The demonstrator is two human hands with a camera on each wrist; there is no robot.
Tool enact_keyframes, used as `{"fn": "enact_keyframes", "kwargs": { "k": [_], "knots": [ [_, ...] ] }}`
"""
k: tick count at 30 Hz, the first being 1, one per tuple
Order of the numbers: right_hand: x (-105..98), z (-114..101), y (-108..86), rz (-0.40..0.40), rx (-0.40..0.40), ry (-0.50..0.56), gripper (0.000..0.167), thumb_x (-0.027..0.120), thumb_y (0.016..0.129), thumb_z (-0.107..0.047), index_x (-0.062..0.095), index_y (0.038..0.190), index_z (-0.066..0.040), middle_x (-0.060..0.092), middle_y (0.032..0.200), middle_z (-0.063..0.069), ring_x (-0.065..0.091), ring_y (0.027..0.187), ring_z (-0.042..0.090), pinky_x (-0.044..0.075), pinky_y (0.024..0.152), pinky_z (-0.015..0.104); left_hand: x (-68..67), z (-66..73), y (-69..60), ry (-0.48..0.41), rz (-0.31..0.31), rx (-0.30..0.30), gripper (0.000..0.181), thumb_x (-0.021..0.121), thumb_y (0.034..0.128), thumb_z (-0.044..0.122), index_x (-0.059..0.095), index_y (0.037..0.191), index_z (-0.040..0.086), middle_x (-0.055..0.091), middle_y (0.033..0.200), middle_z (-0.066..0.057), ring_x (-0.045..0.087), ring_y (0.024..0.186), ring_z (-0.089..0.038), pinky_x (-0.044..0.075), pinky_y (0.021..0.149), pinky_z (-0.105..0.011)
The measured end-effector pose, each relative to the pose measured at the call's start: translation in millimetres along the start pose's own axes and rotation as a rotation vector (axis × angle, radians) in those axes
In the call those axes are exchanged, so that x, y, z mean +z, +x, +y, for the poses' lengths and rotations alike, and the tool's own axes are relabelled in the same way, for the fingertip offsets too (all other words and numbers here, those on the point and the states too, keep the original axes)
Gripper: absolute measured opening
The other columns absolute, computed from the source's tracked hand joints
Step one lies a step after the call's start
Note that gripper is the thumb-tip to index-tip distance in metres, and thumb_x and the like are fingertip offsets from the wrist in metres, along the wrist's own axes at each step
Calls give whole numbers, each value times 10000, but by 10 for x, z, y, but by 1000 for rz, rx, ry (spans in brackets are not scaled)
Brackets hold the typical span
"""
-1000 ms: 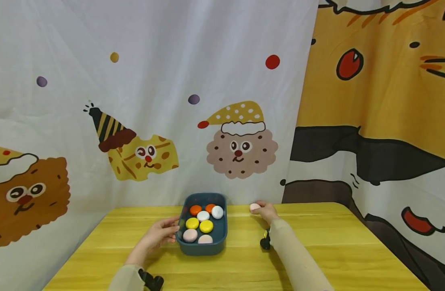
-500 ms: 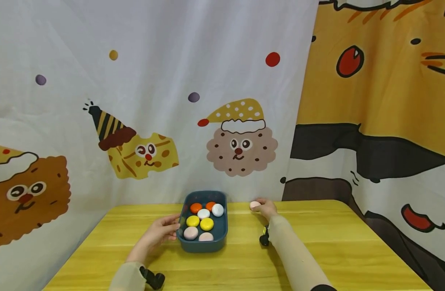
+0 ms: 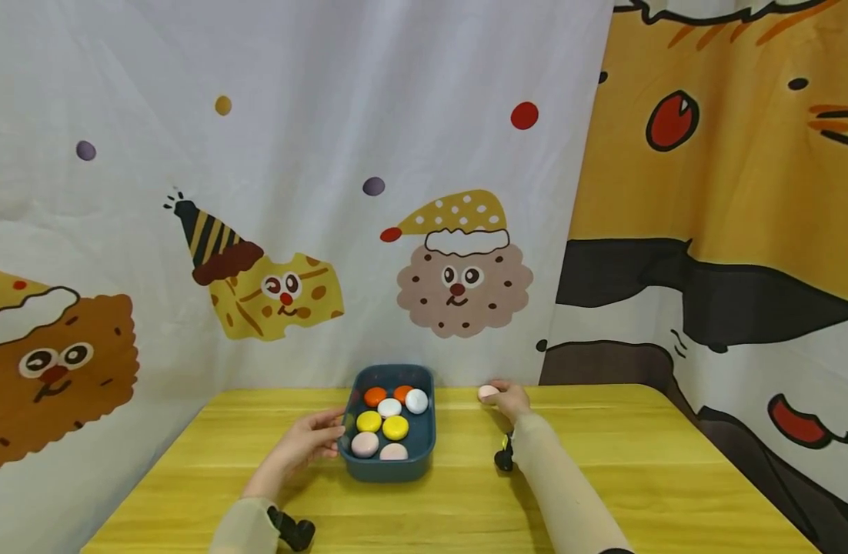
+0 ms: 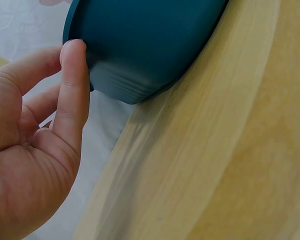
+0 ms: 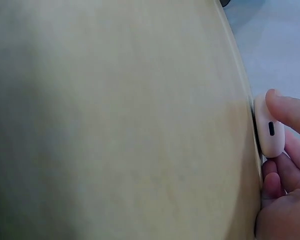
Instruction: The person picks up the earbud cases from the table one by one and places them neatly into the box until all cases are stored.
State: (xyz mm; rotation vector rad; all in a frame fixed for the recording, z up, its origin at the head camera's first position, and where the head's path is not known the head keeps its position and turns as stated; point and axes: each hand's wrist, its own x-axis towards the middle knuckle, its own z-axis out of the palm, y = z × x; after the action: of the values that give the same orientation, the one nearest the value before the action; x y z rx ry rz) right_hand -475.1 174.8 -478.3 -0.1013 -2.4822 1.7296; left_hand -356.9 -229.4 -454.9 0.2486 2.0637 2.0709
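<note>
In the head view, a dark blue-green plastic bin (image 3: 389, 471) stands on the table left of the right hand. Inside lie several round, puck-like things: orange (image 3: 375, 396), white (image 3: 416, 401), yellow (image 3: 395, 428) and pale pink (image 3: 365, 444). My left hand (image 3: 301, 445) grips the bin's left rim, its fingertips meeting the edge in the left wrist view. At the table's far edge, my right hand (image 3: 510, 401) holds a pale pink round puck (image 5: 268, 130) between thumb and fingers. That puck has a dark oblong slot in its side and rests against the tabletop.
The yellow wood-grain table (image 3: 604, 446) ends at a rounded far edge. Directly behind it hangs a white curtain (image 3: 292, 154) printed with cartoon food figures, and an orange printed cloth (image 3: 736, 169) continues on the right.
The head view shifts slightly. Both hands, the bin and the held puck keep their places.
</note>
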Motion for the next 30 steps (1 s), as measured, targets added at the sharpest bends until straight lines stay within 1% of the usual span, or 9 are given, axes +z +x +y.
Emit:
{"fn": "enact_keyframes", "kwargs": {
  "k": [3, 7, 13, 16, 19, 25, 28, 30],
  "knots": [
    [-7, 9, 0, -1, -11, -9, 495, 753, 782, -29, 604, 1237, 95, 531, 1306, 274, 453, 1228, 425, 376, 1032, 514, -5, 8, 7, 5, 6, 4, 569, 581, 964, 41, 336, 1463, -81, 506, 1038, -103, 568, 670, -116, 558, 630, -237],
    [-36, 23, 14, -18, -7, -10, 500, 756, 787, -45, 604, 1244, 88, 532, 1311, 270, 473, 1209, 416, 414, 992, 507, -5, 15, 12, 17, -4, 6, 576, 584, 963, 46, 330, 1464, -85, 509, 1040, -106, 567, 677, -117, 560, 637, -241],
    [-104, 21, 50, -62, -4, 22, 495, 748, 804, -44, 594, 1256, 87, 530, 1311, 267, 463, 1218, 417, 396, 1014, 509, 18, 7, 10, 17, 0, -1, 568, 587, 961, 41, 344, 1461, -77, 515, 1043, -110, 567, 673, -124, 562, 637, -247],
    [-138, -25, 54, -81, -7, 22, 496, 742, 808, -50, 592, 1263, 81, 527, 1316, 266, 466, 1209, 419, 399, 1009, 515, 23, 3, 7, 12, 3, 1, 563, 578, 964, 34, 344, 1465, -70, 503, 1061, -116, 563, 677, -122, 557, 627, -239],
    [-161, -89, 47, -86, -3, 31, 495, 735, 811, -46, 593, 1271, 72, 530, 1321, 254, 485, 1190, 401, 423, 987, 497, 19, 3, -5, 8, -1, 5, 564, 567, 968, 31, 330, 1470, -71, 492, 1063, -114, 558, 679, -117, 554, 626, -231],
    [-228, -236, 26, -123, -23, 36, 495, 699, 848, -34, 551, 1302, 97, 526, 1312, 276, 533, 1134, 375, 471, 954, 461, 2, 6, -31, 9, -12, 11, 584, 564, 970, 35, 298, 1476, -87, 482, 1067, -118, 558, 679, -111, 554, 631, -228],
    [-274, -288, 39, -149, -38, 53, 500, 673, 872, -18, 513, 1327, 115, 492, 1339, 298, 501, 1184, 405, 446, 990, 485, -3, 2, -28, 4, -22, 13, 600, 576, 967, 47, 291, 1478, -87, 473, 1085, -121, 564, 684, -108, 556, 632, -231],
    [-308, -319, 45, -160, -61, 43, 497, 663, 880, -13, 504, 1329, 126, 466, 1365, 306, 457, 1239, 420, 419, 1017, 494, -4, -6, -21, 6, -23, 12, 603, 579, 967, 52, 291, 1479, -86, 465, 1096, -119, 567, 689, -109, 556, 634, -234]
  ]
}}
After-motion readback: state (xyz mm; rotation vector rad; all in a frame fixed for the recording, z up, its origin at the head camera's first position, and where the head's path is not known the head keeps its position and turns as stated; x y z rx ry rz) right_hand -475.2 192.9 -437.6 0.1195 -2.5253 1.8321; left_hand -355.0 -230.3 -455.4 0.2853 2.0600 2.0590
